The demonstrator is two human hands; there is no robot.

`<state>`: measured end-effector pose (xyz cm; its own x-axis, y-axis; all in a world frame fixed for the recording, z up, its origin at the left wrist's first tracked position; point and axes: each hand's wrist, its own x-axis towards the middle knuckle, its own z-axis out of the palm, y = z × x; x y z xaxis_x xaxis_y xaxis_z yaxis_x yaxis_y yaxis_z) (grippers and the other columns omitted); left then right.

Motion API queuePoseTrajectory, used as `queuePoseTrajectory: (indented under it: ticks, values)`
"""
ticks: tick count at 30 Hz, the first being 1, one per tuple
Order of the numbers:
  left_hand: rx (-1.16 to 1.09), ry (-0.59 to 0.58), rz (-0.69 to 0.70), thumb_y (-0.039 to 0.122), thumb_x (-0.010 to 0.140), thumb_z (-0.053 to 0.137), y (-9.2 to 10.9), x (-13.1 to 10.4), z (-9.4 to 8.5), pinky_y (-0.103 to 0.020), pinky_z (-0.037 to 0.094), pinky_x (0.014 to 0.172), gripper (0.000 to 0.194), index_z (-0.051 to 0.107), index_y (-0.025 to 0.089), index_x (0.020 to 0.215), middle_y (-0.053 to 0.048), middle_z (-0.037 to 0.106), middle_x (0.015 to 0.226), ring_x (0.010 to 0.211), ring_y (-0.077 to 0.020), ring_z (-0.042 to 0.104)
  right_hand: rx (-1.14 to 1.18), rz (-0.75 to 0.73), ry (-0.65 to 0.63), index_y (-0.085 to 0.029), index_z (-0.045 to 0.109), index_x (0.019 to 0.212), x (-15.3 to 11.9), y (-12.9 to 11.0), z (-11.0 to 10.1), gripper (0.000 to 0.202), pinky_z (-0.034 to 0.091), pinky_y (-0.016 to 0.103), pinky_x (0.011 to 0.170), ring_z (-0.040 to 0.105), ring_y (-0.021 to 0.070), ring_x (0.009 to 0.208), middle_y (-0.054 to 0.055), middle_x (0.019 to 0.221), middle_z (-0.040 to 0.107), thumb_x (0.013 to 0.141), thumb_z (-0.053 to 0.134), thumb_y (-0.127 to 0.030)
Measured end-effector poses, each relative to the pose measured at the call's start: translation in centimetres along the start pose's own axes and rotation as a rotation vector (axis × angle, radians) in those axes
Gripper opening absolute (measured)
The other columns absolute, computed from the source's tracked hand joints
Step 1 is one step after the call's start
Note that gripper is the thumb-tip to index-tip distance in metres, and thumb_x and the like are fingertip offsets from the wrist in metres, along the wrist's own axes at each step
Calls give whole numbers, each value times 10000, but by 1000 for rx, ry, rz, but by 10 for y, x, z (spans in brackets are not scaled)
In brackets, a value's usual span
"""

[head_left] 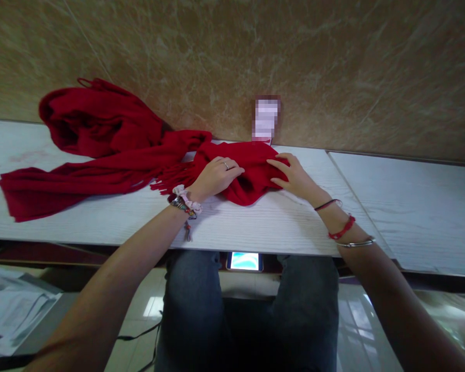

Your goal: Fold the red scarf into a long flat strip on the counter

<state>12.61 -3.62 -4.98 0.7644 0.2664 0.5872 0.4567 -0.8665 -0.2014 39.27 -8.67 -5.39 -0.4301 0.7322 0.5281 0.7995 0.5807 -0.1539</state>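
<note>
The head view showed the left hand (217, 178) and right hand (294, 178) on the red scarf (143, 163), pinching or merely resting, hard to tell; that part was bunched on the table (411, 191), the leftward lengths still loose.

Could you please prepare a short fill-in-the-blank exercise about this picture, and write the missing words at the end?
1. The right hand touches a scarf whose colour is ____.
2. The ring is on a finger of the person's ____ hand.
3. The screen of the smartphone is switched ____.
4. Of the picture's two lower corners, the papers are nearer the ____ one.

Missing words: red; left; on; left.
</note>
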Motion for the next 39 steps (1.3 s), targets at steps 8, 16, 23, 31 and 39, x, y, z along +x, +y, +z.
queuePoseTrajectory:
  ticks: [8,16,23,31,39]
  values:
    - [-15,-8,-3,176,923,411,0,-2,1,-309,425,752,259,661,156,990,-73,674,888,848,-171,591,15,-3,11,-252,499,1286,2,-1,1,481,370,569,992,424,309,1186,131,1262,439,810,557,-294]
    - [-27,-23,-5,189,932,388,-2,0,2,-312,430,757,280,659,156,994,-72,676,899,851,-170,597,34,-10,20,-248,499,1283,2,4,4,474,374,552,998,438,301,1172,127,1254,442,816,552,-309]
    - [4,3,6,194,944,381,0,-1,0,-303,423,756,280,653,149,992,-66,675,913,832,-166,590,46,-3,26,-253,578,1192,7,5,3,381,391,530,993,467,299,1141,117,1214,476,815,555,-306]
    - [53,59,-16,175,934,407,2,0,1,-310,394,755,243,650,170,952,-47,664,892,846,-172,566,63,-1,79,-215,624,796,10,1,8,137,420,492,954,495,275,1077,113,1122,513,837,494,-224]
    - [126,118,-185,202,940,392,0,4,-2,-350,374,779,252,638,180,888,-59,628,841,852,-207,540,45,59,188,-218,551,819,11,-4,0,97,411,481,945,481,272,1081,123,1117,496,847,460,-200]
